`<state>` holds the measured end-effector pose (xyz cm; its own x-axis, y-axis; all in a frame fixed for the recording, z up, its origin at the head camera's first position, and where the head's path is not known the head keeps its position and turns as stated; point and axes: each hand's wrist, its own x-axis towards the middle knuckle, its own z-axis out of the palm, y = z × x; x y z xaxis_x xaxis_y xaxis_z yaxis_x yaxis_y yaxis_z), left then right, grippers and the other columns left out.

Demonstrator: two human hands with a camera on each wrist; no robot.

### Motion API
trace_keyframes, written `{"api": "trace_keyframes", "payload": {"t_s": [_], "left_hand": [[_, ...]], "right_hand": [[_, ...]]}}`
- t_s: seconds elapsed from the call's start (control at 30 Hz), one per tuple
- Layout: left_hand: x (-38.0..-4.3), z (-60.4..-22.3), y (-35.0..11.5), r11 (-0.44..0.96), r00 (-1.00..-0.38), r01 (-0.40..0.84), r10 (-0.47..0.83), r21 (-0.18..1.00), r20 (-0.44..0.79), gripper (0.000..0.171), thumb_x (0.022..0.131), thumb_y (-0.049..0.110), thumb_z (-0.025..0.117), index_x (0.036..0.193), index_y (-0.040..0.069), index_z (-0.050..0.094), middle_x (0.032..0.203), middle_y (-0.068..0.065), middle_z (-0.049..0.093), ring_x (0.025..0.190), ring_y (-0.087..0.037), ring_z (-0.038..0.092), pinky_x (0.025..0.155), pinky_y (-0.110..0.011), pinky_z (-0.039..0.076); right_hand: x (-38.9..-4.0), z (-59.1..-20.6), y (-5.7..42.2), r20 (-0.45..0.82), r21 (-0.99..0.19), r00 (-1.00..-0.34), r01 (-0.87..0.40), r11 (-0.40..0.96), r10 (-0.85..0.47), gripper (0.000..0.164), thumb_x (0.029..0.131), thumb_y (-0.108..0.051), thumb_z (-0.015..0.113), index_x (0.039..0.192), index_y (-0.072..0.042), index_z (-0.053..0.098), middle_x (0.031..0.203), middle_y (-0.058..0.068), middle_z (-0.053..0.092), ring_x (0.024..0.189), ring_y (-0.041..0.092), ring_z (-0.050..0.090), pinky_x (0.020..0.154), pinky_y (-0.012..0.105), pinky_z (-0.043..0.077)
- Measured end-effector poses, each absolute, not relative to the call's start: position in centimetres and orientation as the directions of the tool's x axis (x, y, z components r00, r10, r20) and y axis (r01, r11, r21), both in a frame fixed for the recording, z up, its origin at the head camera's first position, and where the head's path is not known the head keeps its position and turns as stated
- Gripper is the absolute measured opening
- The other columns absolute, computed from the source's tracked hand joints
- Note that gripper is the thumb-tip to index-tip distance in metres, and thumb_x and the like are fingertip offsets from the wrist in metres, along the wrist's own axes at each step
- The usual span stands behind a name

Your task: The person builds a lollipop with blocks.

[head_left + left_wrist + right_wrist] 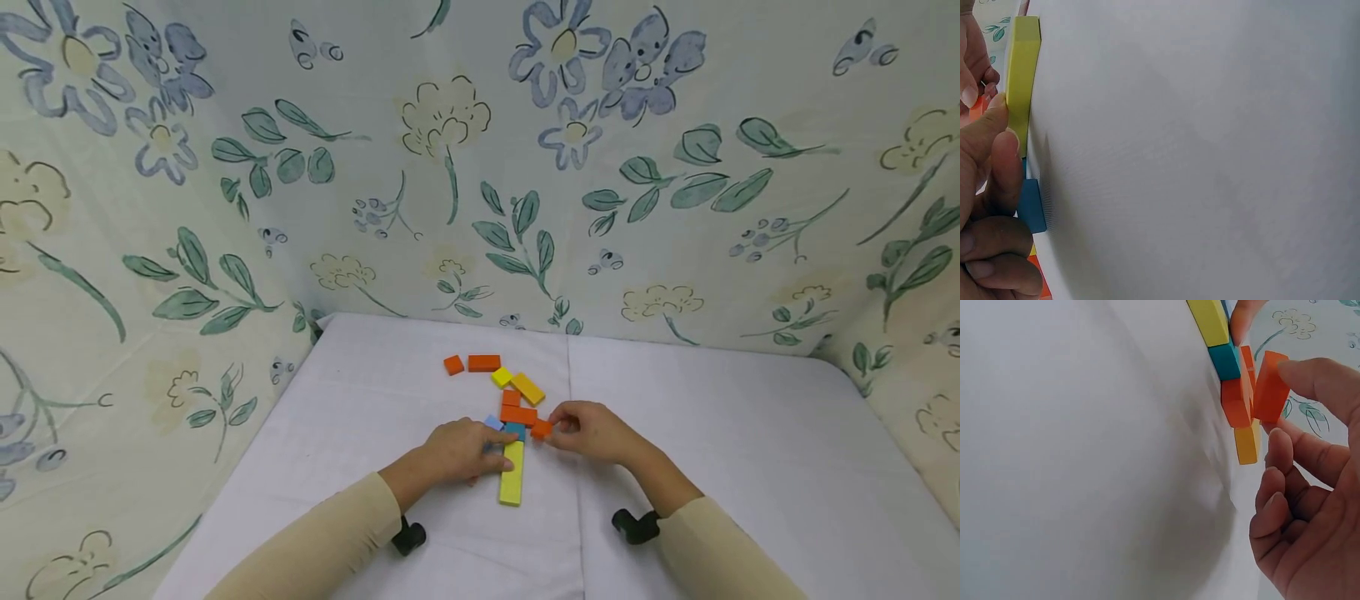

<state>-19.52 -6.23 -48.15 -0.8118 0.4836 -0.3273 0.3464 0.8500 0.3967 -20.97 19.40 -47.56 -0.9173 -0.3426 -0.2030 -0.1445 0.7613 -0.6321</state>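
Thumb and forefinger of my right hand [596, 429] pinch a small orange block [541, 429], seen raised beside the row of blocks in the right wrist view [1271, 387]. My left hand [459, 450] rests at the row: its forefinger touches the teal block [514, 429] and its thumb lies on the long yellow block [511, 487]. Beyond the teal one lie an orange block [519, 415] set crosswise and a smaller orange block [511, 397]. A light blue block [492, 422] sits left of the teal one, partly behind my left hand.
Farther back on the white tabletop [720, 433] lie an amber block [528, 388], a small yellow block [502, 377], an orange block [483, 363] and a smaller orange block [453, 365]. A flowered cloth [450, 250] hangs behind and at the sides.
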Motion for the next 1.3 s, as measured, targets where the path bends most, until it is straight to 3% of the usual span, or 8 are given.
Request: {"api": "trace_keyframes", "payload": {"t_s": [0.4,1.07,1.3], "left_hand": [[-19.7,-48.2,-6.3,0.849,-0.806,0.356,0.491,0.391,-0.331,0.054,0.092,0.06,0.066,0.143,0.048,0.055,0.048,0.007,0.051,0.045,-0.013,0.053,0.055,-0.026,0.041],[-19.7,-48.5,-6.3,0.847,-0.805,0.368,0.497,0.382,-0.325,0.054,0.092,0.06,0.067,0.143,0.048,0.055,0.05,0.007,0.05,0.048,-0.012,0.053,0.055,-0.026,0.04],[-19.6,-48.5,-6.2,0.852,-0.808,0.365,0.49,0.375,-0.327,0.054,0.092,0.06,0.067,0.143,0.049,0.055,0.049,0.007,0.05,0.047,-0.012,0.053,0.055,-0.026,0.04]], "right_hand": [[-23.3,-48.3,18.2,-0.237,-0.68,-0.944,-0.008,0.733,-0.231,0.033,0.097,-0.037,0.069,0.115,-0.01,0.07,0.094,0.003,0.064,0.085,0.018,0.056,0.071,0.027,0.047],[-24.7,-49.2,17.8,-0.272,-0.653,-0.954,0.087,0.753,-0.126,0.034,0.095,-0.03,0.071,0.125,-0.013,0.064,0.097,0.008,0.063,0.083,0.022,0.056,0.069,0.028,0.048],[-24.5,-48.9,17.4,-0.256,-0.61,-0.964,0.107,0.785,-0.067,0.029,0.098,-0.034,0.068,0.114,-0.01,0.067,0.097,0.008,0.065,0.085,0.022,0.056,0.07,0.028,0.049]]}}
